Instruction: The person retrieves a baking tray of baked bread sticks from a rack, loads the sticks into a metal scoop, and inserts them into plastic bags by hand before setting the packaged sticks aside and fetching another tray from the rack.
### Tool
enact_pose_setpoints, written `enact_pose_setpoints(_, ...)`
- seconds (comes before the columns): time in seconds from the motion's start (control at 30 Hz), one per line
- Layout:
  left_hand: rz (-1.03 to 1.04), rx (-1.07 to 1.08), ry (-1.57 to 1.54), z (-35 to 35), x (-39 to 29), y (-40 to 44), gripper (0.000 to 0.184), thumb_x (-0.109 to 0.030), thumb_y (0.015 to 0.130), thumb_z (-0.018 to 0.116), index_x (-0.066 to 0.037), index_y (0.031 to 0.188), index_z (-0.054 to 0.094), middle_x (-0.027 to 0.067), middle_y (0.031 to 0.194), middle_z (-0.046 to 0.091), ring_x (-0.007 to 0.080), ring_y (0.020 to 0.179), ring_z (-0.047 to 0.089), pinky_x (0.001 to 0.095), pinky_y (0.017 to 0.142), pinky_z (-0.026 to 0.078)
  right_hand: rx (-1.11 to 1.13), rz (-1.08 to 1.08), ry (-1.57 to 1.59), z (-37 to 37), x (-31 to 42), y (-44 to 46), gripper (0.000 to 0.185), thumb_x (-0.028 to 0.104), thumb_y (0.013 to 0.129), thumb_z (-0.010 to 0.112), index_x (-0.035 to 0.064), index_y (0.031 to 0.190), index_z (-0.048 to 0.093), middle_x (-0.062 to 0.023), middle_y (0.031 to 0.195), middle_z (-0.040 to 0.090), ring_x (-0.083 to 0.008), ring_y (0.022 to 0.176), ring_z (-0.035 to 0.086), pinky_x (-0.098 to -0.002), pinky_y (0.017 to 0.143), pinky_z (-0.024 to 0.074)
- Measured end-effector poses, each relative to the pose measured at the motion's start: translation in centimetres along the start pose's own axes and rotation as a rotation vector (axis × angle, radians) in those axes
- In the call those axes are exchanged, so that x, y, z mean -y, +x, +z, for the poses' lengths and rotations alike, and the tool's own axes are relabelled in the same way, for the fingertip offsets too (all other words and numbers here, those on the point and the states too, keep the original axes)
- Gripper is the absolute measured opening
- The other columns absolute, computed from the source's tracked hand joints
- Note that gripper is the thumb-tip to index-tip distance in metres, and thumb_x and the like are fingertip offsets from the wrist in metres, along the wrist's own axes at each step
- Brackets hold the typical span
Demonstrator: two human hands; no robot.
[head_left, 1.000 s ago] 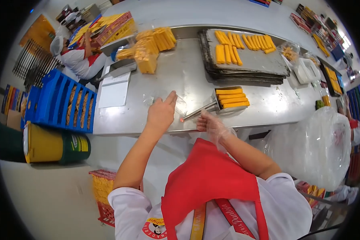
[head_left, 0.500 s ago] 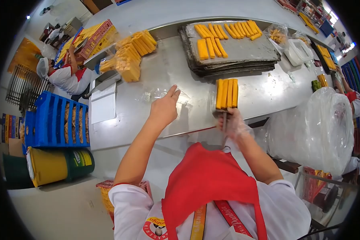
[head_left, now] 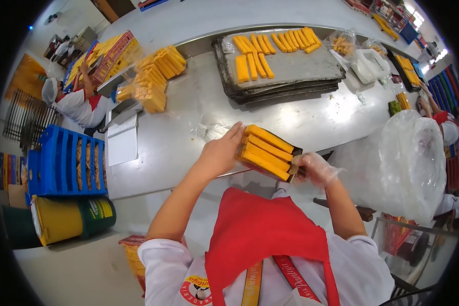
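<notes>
My right hand, in a clear plastic glove, grips a dark, shallow metal scoop at its right end. Several yellow baked sticks lie side by side in the scoop, tilted above the table's front edge. Bare, my left hand is at the left end of the sticks, its fingers stretched out along them; whether it presses on them is unclear. Beside that hand, a clear plastic bag lies flat on the steel table.
Stacked dark baking trays carry more yellow sticks on top. Bagged sticks and a notebook lie left. A large clear plastic bundle bulges at the right edge. Blue crates stand left; a co-worker works beyond.
The scoop of sticks has turned from pointing away to pointing left and tilted. My left hand has moved right to the sticks' end. The view has shifted slightly.
</notes>
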State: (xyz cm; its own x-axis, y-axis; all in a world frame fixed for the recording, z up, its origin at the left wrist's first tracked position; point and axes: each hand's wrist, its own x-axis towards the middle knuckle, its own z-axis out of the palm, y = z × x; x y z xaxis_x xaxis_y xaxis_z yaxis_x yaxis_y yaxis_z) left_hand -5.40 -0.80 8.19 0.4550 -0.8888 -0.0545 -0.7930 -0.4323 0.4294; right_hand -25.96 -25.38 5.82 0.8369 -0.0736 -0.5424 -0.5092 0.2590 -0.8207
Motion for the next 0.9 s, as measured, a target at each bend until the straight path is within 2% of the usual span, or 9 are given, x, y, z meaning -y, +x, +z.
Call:
enact_pose_setpoints(0.03,-0.053,-0.039,-0.010,0.6,-1.0,0.4,0.068,-0.001,0.081,0.054,-0.006,0.148,0.045,0.0073,0.157,0.043,0.0378,0.107,0.066,0.0467,0.087,0.056,0.003,0.000,-0.004,0.7,1.5,-0.5,0.030,0.028,0.087,0.059,0.0019,0.074,0.062,-0.0065,0.070,0.056,-0.0185,0.060,0.052,-0.0329,0.059,0.0408)
enact_pose_setpoints(0.1,-0.109,-0.083,-0.022,1.9,-2.6,1.2,0.067,-0.002,0.082,0.053,-0.005,0.148,0.045,0.0091,0.156,0.043,0.0384,0.107,0.066,0.0465,0.087,0.056,-0.211,0.158,-0.508,2.4,4.5,-1.5,0.036,0.030,0.089,0.058,-0.0007,0.070,0.059,-0.0037,0.067,0.053,-0.0144,0.059,0.047,-0.0318,0.057,0.0368)
enact_pose_setpoints(0.27,-0.238,-0.290,-0.020,5.5,-4.4,3.5,0.061,-0.007,0.085,0.053,0.000,0.145,0.046,0.0173,0.155,0.043,0.0394,0.093,0.071,0.0469,0.082,0.058,-0.138,0.122,-0.540,-0.3,4.8,-0.5,0.035,0.028,0.091,0.055,-0.0009,0.072,0.060,-0.0029,0.065,0.053,-0.0133,0.059,0.046,-0.0322,0.058,0.0382)
enact_pose_setpoints(0.63,-0.442,-0.273,0.194,9.5,-8.7,8.2,0.061,-0.007,0.085,0.056,0.007,0.144,0.044,0.0210,0.158,0.036,0.0353,0.085,0.072,0.0441,0.073,0.060,0.096,0.029,-0.575,-9.2,4.0,4.3,0.032,0.027,0.091,0.054,0.0006,0.076,0.063,-0.0046,0.068,0.058,-0.0143,0.061,0.054,-0.0312,0.056,0.0446)
enact_pose_setpoints(0.7,-0.444,-0.306,0.297,11.2,-9.0,9.1,0.061,-0.006,0.086,0.056,0.010,0.143,0.043,0.0242,0.158,0.035,0.0334,0.079,0.072,0.0420,0.069,0.061,0.088,0.123,-0.345,-10.6,3.7,5.5,0.053,0.048,0.089,0.061,-0.0035,0.078,0.067,-0.0087,0.072,0.063,-0.0160,0.063,0.058,-0.0333,0.062,0.0482)
enact_pose_setpoints(0.73,-0.445,-0.296,0.261,11.7,-9.0,9.6,0.060,-0.006,0.087,0.055,0.011,0.142,0.043,0.0248,0.158,0.035,0.0337,0.076,0.072,0.0418,0.068,0.061,0.098,0.128,-0.349,-10.4,4.3,5.6,0.053,0.048,0.089,0.061,-0.0035,0.078,0.067,-0.0087,0.072,0.063,-0.0160,0.063,0.058,-0.0333,0.062,0.0482)
enact_pose_setpoints(0.8,-0.457,-0.285,0.225,12.7,-9.3,10.7,0.058,-0.005,0.087,0.054,0.012,0.142,0.043,0.0253,0.157,0.035,0.0340,0.074,0.072,0.0416,0.067,0.061,-0.159,0.257,-0.730,-9.7,6.2,6.4,0.073,0.066,0.090,0.054,-0.0051,0.077,0.068,-0.0145,0.075,0.066,-0.0235,0.065,0.064,-0.0370,0.066,0.0515)
enact_pose_setpoints(0.83,-0.458,-0.321,0.203,13.1,-9.4,11.1,0.060,-0.006,0.087,0.055,0.011,0.143,0.042,0.0244,0.157,0.035,0.0345,0.074,0.072,0.0425,0.067,0.060,-0.147,0.233,-0.980,-10.3,6.2,7.5,0.089,0.079,0.088,0.046,-0.0071,0.083,0.070,-0.0233,0.087,0.071,-0.0361,0.079,0.069,-0.0427,0.080,0.0544)
enact_pose_setpoints(0.9,-0.464,-0.349,0.187,13.0,-9.6,11.6,0.061,-0.007,0.087,0.056,0.010,0.144,0.042,0.0236,0.157,0.036,0.0351,0.074,0.071,0.0433,0.068,0.060,-0.225,0.154,-1.071,-10.4,6.6,8.2,0.092,0.080,0.088,0.043,-0.0083,0.085,0.071,-0.0264,0.091,0.071,-0.0403,0.087,0.069,-0.0445,0.087,0.0530)
